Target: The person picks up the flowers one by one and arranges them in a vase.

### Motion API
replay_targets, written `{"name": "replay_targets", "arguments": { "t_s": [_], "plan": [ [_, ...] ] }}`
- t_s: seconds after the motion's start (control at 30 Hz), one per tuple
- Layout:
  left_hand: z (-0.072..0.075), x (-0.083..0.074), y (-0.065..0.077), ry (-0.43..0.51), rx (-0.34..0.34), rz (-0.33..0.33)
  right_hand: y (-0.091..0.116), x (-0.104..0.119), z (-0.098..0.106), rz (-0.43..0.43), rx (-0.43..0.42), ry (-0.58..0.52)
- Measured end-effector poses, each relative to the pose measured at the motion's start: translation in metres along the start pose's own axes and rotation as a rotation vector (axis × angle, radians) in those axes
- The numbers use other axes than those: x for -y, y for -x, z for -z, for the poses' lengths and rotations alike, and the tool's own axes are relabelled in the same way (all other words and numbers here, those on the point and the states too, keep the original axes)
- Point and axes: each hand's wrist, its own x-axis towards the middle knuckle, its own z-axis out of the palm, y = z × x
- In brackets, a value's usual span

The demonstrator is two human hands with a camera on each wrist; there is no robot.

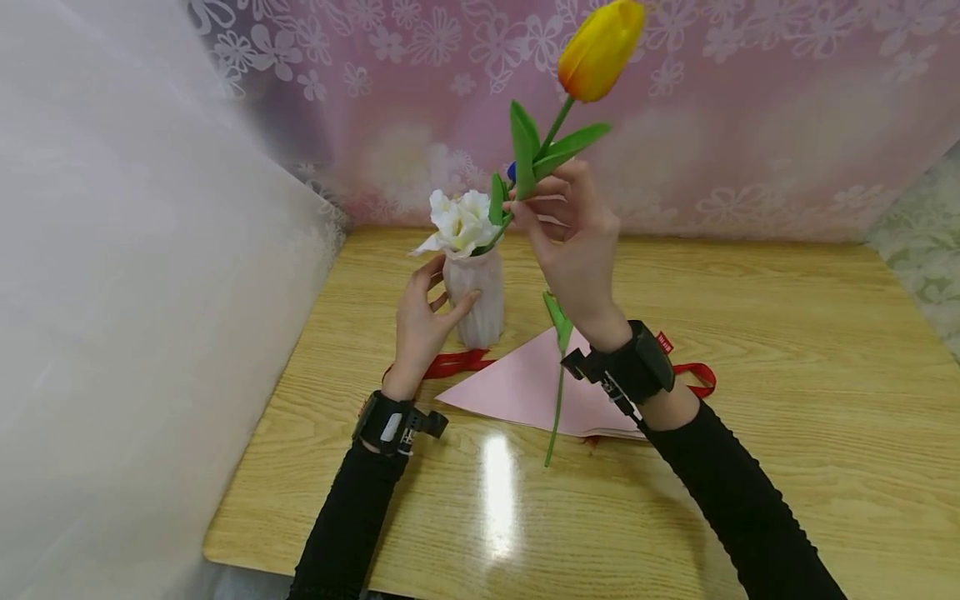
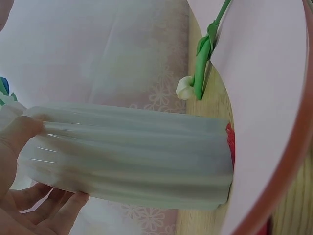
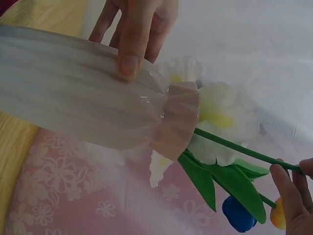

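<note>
My left hand (image 1: 431,321) holds the pale ribbed vase (image 1: 480,300) near its top, thumb on one side and fingers on the other. White flowers (image 1: 461,221) fill the vase mouth, and a blue tulip (image 3: 238,214) sticks out beside them. My right hand (image 1: 573,229) pinches the green stem (image 3: 234,147) of a yellow-orange tulip (image 1: 600,52), its bloom tilted up and right. In the right wrist view that stem runs down to the frilled rim (image 3: 178,120). Part of another yellow bloom (image 3: 279,215) shows behind the fingers.
A white tulip (image 2: 186,88) lies with its green stem (image 1: 557,408) across pink wrapping paper (image 1: 517,383) in front of the vase. Red ribbon (image 1: 457,363) lies beside the vase base and red loop (image 1: 701,377) at the right. A flowered curtain (image 1: 675,167) hangs behind the wooden table (image 1: 810,358).
</note>
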Motion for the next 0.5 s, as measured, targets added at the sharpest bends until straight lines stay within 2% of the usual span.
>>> {"name": "replay_targets", "arguments": {
  "t_s": [0.13,0.5],
  "plan": [
    [0.000,0.000,0.000,0.007,0.001,-0.004,0.008,-0.003,-0.002,-0.050,0.047,0.091],
    [0.001,0.001,0.000,0.017,0.002,-0.003,0.024,-0.014,-0.011,-0.262,0.124,0.262]
  ]
}}
